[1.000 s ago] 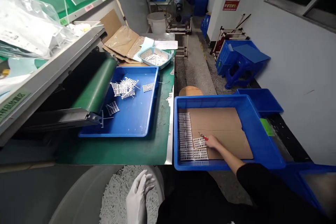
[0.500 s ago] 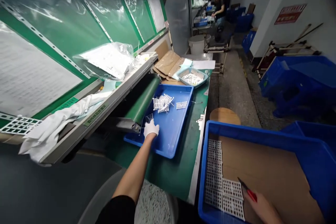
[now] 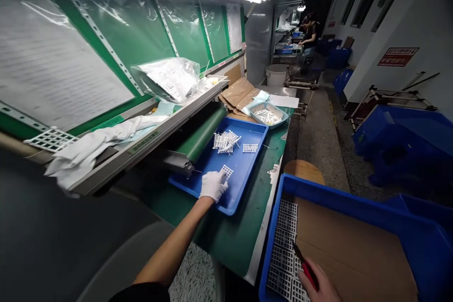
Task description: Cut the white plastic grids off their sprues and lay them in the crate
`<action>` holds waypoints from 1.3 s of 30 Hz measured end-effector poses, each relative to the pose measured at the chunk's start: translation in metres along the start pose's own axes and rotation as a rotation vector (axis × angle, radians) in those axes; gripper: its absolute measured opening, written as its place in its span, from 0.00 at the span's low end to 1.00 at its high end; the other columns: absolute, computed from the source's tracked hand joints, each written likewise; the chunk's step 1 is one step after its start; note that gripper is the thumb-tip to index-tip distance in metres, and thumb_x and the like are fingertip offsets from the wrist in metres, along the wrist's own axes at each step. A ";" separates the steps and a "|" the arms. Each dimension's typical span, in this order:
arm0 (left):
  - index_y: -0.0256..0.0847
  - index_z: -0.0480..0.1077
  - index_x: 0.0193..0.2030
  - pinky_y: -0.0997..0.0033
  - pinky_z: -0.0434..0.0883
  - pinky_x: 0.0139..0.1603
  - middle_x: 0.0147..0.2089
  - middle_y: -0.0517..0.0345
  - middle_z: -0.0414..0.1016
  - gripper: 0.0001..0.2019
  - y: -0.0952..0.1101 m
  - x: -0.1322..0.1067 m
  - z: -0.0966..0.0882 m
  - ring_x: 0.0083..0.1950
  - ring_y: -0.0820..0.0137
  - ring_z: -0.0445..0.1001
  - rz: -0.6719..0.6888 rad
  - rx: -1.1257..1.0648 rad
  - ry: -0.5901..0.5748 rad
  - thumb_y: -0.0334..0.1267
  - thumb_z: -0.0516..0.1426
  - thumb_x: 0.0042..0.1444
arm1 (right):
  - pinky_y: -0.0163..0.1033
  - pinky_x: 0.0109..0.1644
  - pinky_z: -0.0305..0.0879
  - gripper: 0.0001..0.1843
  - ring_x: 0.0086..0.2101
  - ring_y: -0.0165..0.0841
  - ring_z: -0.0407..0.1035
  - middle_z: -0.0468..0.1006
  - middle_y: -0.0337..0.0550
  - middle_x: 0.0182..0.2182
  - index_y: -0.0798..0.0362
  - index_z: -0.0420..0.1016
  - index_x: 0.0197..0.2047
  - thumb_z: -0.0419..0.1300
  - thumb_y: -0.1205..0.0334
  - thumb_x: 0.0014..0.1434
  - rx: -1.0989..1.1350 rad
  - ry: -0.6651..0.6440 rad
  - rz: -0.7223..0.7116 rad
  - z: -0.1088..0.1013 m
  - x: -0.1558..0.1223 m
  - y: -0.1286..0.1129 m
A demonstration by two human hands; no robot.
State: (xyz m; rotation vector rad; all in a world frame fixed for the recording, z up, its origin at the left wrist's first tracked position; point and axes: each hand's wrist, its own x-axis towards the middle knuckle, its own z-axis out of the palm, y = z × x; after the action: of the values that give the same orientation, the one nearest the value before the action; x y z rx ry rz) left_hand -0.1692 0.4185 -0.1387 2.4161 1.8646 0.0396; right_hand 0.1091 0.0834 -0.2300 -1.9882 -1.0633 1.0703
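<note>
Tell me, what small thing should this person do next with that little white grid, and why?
Probably carry the white plastic lattice at the gloved left hand over to the blue crate. Similar lattices already lie in a row on the cardboard there, and the right hand, holding red-handled cutters, is beside them.

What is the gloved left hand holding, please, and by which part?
A white plastic lattice piece, held by its lower end in the gloved left hand.
</note>
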 end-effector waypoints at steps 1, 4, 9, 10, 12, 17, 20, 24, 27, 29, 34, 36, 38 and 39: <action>0.46 0.74 0.51 0.59 0.68 0.52 0.47 0.49 0.75 0.14 0.000 -0.026 -0.004 0.51 0.59 0.73 0.062 -0.014 0.011 0.42 0.57 0.60 | 0.45 0.56 0.71 0.35 0.54 0.47 0.72 0.77 0.51 0.53 0.52 0.76 0.56 0.55 0.34 0.57 -0.019 -0.023 -0.110 0.005 -0.003 -0.020; 0.52 0.71 0.57 0.66 0.69 0.50 0.54 0.52 0.72 0.16 -0.005 -0.113 -0.021 0.50 0.64 0.73 0.208 -0.054 0.022 0.44 0.54 0.63 | 0.45 0.57 0.69 0.28 0.55 0.42 0.69 0.74 0.45 0.56 0.43 0.67 0.64 0.53 0.42 0.66 -0.178 -0.010 -0.434 0.019 -0.021 -0.084; 0.54 0.53 0.71 0.60 0.71 0.50 0.54 0.49 0.73 0.31 -0.023 -0.257 -0.041 0.48 0.59 0.74 0.352 -0.183 0.158 0.43 0.57 0.62 | 0.51 0.52 0.68 0.28 0.50 0.45 0.68 0.74 0.50 0.53 0.46 0.64 0.66 0.56 0.46 0.67 -0.464 0.162 -0.784 0.057 -0.075 -0.147; 0.52 0.50 0.73 0.59 0.71 0.48 0.52 0.48 0.74 0.34 -0.028 -0.281 -0.043 0.47 0.58 0.74 0.351 -0.198 0.197 0.43 0.57 0.62 | 0.51 0.50 0.67 0.28 0.50 0.45 0.68 0.74 0.51 0.52 0.48 0.65 0.66 0.56 0.46 0.67 -0.503 0.168 -0.834 0.066 -0.087 -0.151; 0.46 0.43 0.74 0.57 0.72 0.45 0.47 0.47 0.75 0.38 -0.038 -0.326 -0.046 0.43 0.57 0.74 0.310 -0.194 0.252 0.42 0.57 0.61 | 0.49 0.48 0.66 0.27 0.49 0.46 0.68 0.74 0.53 0.52 0.50 0.67 0.64 0.57 0.46 0.67 -0.568 0.143 -0.914 0.085 -0.111 -0.155; 0.41 0.34 0.74 0.55 0.72 0.44 0.43 0.47 0.73 0.44 -0.071 -0.415 -0.053 0.41 0.57 0.72 0.203 -0.178 0.283 0.36 0.57 0.57 | 0.47 0.46 0.64 0.25 0.47 0.45 0.68 0.74 0.54 0.50 0.51 0.69 0.61 0.57 0.47 0.67 -0.636 0.009 -1.051 0.123 -0.165 -0.158; 0.43 0.35 0.74 0.56 0.73 0.45 0.45 0.47 0.71 0.45 -0.092 -0.460 -0.056 0.44 0.58 0.71 0.137 -0.216 0.258 0.37 0.59 0.57 | 0.47 0.48 0.64 0.24 0.48 0.43 0.67 0.73 0.53 0.51 0.50 0.69 0.62 0.56 0.48 0.68 -0.623 -0.088 -1.105 0.142 -0.192 -0.160; 0.43 0.38 0.73 0.55 0.74 0.45 0.45 0.48 0.70 0.42 -0.110 -0.510 -0.056 0.44 0.58 0.71 0.075 -0.254 0.258 0.39 0.59 0.58 | 0.47 0.50 0.64 0.24 0.50 0.43 0.67 0.72 0.52 0.52 0.50 0.68 0.62 0.56 0.48 0.68 -0.607 -0.181 -1.192 0.167 -0.223 -0.161; 0.42 0.46 0.72 0.55 0.75 0.44 0.46 0.47 0.71 0.39 -0.121 -0.537 -0.059 0.44 0.58 0.72 0.045 -0.325 0.221 0.38 0.59 0.57 | 0.48 0.53 0.63 0.22 0.51 0.44 0.66 0.72 0.53 0.52 0.50 0.69 0.61 0.56 0.50 0.68 -0.607 -0.227 -1.256 0.185 -0.241 -0.160; 0.41 0.51 0.70 0.54 0.75 0.45 0.48 0.46 0.71 0.37 -0.130 -0.551 -0.065 0.46 0.57 0.72 0.038 -0.398 0.195 0.38 0.59 0.55 | 0.50 0.54 0.63 0.23 0.52 0.45 0.66 0.71 0.54 0.54 0.51 0.68 0.62 0.56 0.50 0.68 -0.593 -0.228 -1.278 0.194 -0.250 -0.159; 0.46 0.56 0.68 0.48 0.70 0.61 0.56 0.48 0.72 0.39 -0.139 -0.575 -0.069 0.58 0.55 0.72 -0.176 -0.958 0.334 0.40 0.65 0.51 | 0.48 0.50 0.67 0.23 0.47 0.43 0.69 0.74 0.53 0.49 0.52 0.70 0.56 0.58 0.46 0.66 -0.437 -0.155 -1.175 0.218 -0.275 -0.157; 0.45 0.57 0.67 0.50 0.65 0.67 0.60 0.47 0.69 0.40 -0.130 -0.578 -0.059 0.64 0.55 0.67 -0.337 -1.379 0.486 0.44 0.67 0.49 | 0.46 0.48 0.68 0.20 0.44 0.42 0.70 0.75 0.51 0.46 0.51 0.71 0.53 0.57 0.46 0.66 -0.374 -0.131 -1.089 0.232 -0.289 -0.155; 0.43 0.62 0.64 0.54 0.65 0.67 0.61 0.47 0.70 0.35 -0.115 -0.575 -0.044 0.66 0.56 0.66 -0.487 -1.828 0.599 0.53 0.64 0.52 | 0.45 0.46 0.69 0.19 0.43 0.42 0.70 0.75 0.51 0.45 0.50 0.72 0.53 0.57 0.46 0.67 -0.354 -0.120 -1.058 0.248 -0.304 -0.149; 0.43 0.65 0.61 0.55 0.67 0.66 0.59 0.47 0.72 0.32 -0.109 -0.572 -0.036 0.64 0.56 0.68 -0.551 -2.008 0.620 0.59 0.59 0.54 | 0.46 0.46 0.69 0.19 0.43 0.42 0.70 0.75 0.51 0.45 0.50 0.72 0.53 0.57 0.47 0.67 -0.361 -0.116 -1.073 0.254 -0.310 -0.145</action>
State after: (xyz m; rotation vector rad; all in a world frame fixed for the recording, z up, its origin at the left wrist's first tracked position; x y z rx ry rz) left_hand -0.4224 -0.1045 -0.0928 0.4599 1.1108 1.6685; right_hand -0.2697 -0.0792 -0.1212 -1.2157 -2.1291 0.4043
